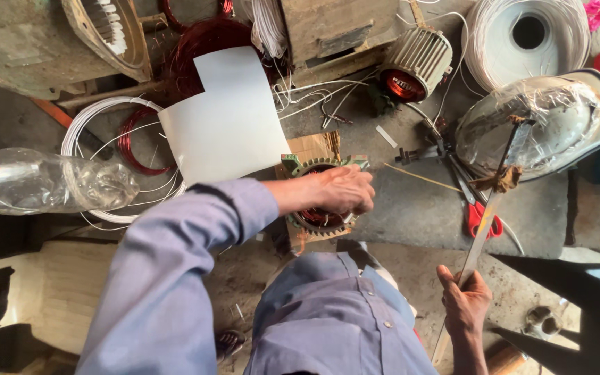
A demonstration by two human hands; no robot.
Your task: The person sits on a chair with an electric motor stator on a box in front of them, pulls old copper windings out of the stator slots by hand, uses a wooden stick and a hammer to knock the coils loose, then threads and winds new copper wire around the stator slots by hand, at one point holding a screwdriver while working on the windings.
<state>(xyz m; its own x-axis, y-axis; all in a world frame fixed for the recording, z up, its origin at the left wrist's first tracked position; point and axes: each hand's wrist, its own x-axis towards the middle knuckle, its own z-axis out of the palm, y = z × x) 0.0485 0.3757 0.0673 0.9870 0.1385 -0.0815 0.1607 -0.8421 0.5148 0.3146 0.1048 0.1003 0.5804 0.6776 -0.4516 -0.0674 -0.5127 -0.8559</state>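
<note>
Left hand (pixel 338 189) lies palm-down, fingers curled over the rim of a motor stator (pixel 319 221) with copper windings, set on the concrete floor (pixel 411 215) near its middle. Right hand (pixel 464 300) is closed round a long flat metal strip (pixel 484 229). White paper sheet (pixel 227 118) and red-handled scissors (pixel 482 217) lie nearby.

Workshop floor (pixel 418 208): grey concrete, dusty, daylit. Clutter: white wire coil (pixel 526 35) at one o'clock, white sheet (pixel 227 118) at eleven, clear plastic bottle (pixel 43 182) at nine, red scissors (pixel 482 219) at three.
</note>
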